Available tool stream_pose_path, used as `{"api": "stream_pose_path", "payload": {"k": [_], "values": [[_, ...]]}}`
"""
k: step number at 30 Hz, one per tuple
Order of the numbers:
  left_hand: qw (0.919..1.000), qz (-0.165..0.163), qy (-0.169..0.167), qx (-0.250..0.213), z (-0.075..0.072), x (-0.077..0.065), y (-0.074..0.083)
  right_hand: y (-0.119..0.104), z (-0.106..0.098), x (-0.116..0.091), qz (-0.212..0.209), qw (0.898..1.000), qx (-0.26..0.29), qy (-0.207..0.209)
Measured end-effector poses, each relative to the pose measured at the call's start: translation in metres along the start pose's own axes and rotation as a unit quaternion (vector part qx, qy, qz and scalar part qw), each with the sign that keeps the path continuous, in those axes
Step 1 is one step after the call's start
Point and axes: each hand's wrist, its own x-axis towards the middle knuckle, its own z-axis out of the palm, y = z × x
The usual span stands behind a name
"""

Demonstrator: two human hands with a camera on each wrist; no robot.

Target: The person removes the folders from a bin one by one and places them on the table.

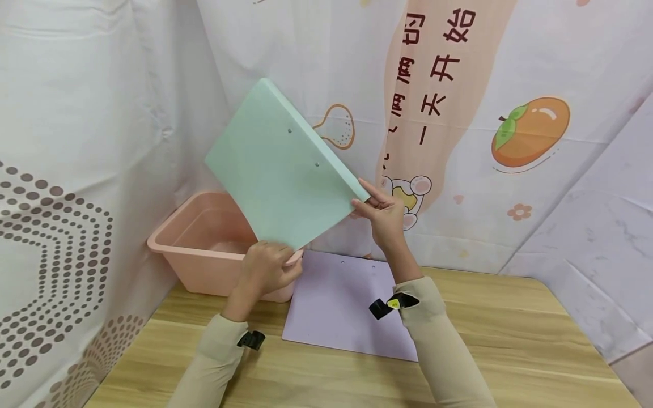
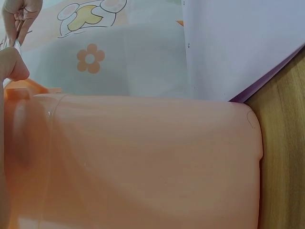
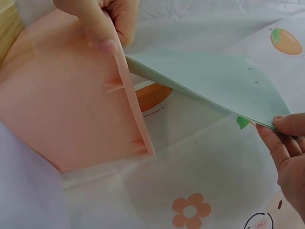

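My right hand pinches a corner of a mint-green file folder at the end of its spine, thumb on the near face. Two rivets show beside the spine. The folder is raised and tilted above a pink plastic bin. In the right wrist view, my left hand grips the bin's rim, and the folder runs down behind that rim. Whether the left fingers also touch the folder's lower edge I cannot tell. A lilac file folder lies flat on the table, right of the bin.
The wooden table extends to the right of the lilac folder. A white printed curtain hangs close behind the bin, and another curtain stands along the left side.
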Motion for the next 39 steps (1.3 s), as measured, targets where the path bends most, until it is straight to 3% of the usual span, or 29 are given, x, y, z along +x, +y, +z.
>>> {"api": "stream_pose_path", "payload": {"k": [15, 23, 32, 39], "values": [[1.0, 0.002, 0.002, 0.009, 0.0, 0.0, -0.001, -0.009, -0.012, 0.008, -0.045, 0.999, 0.011, 0.013], [0.9999, 0.006, 0.007, 0.012, -0.001, 0.0, 0.0, -0.017, -0.028, 0.009, -0.04, 0.999, 0.015, 0.03], [0.9997, 0.013, 0.009, 0.019, 0.001, 0.0, 0.001, -0.024, -0.059, 0.007, -0.04, 0.998, -0.013, 0.053], [0.9999, 0.005, 0.0, 0.016, 0.001, -0.002, 0.001, -0.025, -0.081, 0.003, -0.033, 0.999, -0.023, 0.032]]}}
